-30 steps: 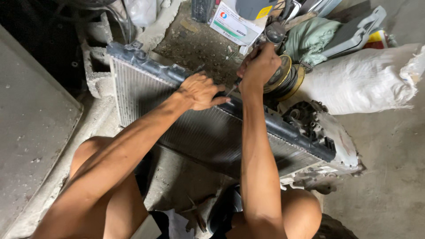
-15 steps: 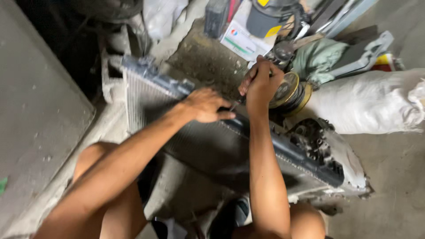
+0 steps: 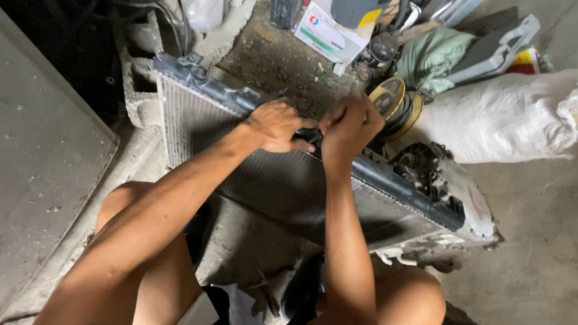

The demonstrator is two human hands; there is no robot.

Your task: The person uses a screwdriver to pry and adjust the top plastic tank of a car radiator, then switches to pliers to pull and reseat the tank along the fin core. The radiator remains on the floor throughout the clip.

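A car radiator (image 3: 259, 180) with silver fins leans across my knees, its black plastic top tank (image 3: 205, 84) running from upper left to lower right. My left hand (image 3: 274, 126) is clamped over the middle of that tank, fingers curled on its far edge. Just to its right, my right hand (image 3: 349, 123) is closed in a fist over the tank. It grips a thin dark tool (image 3: 310, 135) that shows only as a short stub between the two hands.
Behind the radiator lie a yellow-and-black round part (image 3: 391, 99), a white cardboard box (image 3: 328, 33), a green cloth (image 3: 430, 57), a grey plastic panel (image 3: 500, 48) and a white sack (image 3: 500, 120). A dirty metal housing (image 3: 439, 174) sits at the right end, a concrete block (image 3: 138, 84) at the left.
My right hand has come down from above the tank and now sits close against my left hand. The left hand has stayed on the tank. The view has shifted slightly.
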